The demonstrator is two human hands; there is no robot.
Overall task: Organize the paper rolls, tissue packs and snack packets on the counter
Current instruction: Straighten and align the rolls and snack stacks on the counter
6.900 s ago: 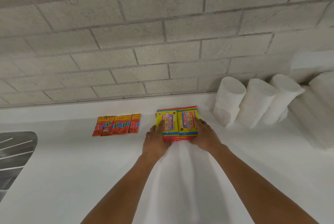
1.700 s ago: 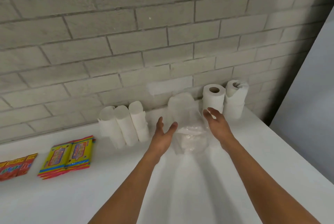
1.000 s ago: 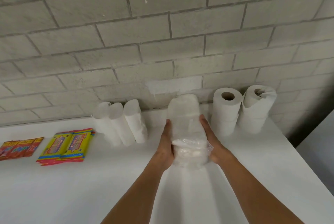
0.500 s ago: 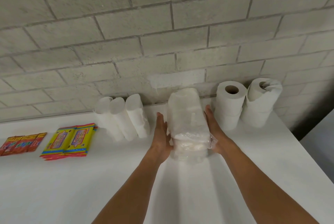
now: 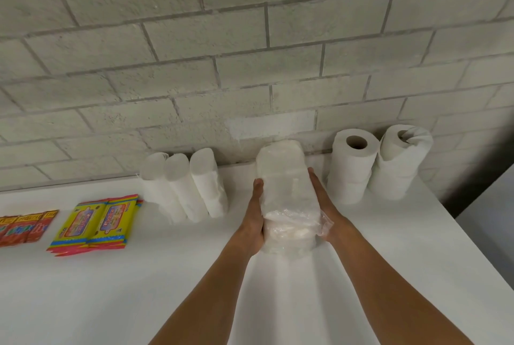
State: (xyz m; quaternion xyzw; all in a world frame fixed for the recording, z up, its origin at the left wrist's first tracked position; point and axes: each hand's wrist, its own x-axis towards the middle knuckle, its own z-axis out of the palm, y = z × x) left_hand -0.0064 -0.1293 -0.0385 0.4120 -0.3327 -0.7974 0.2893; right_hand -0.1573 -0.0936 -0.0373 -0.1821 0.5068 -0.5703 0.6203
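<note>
On white counter (image 5: pixel 361 275), L hand (image 5: pixel 254 219) & R hand (image 5: pixel 324 205), fingers straight, press crinkly plastic-wrapped pack (image 5: pixel 286 194).

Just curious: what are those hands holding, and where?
A plastic-wrapped pack of paper rolls, pressed between left hand and right hand at its long sides.

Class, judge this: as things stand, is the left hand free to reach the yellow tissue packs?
Probably not yet: the left hand presses the plastic-wrapped roll pack, sharing it with the right hand. The counter toward the yellow tissue packs looks unobstructed.

Bright, even light overexposes the white counter (image 5: pixel 111 303); wide-angle bending at edges, faint shadows.
</note>
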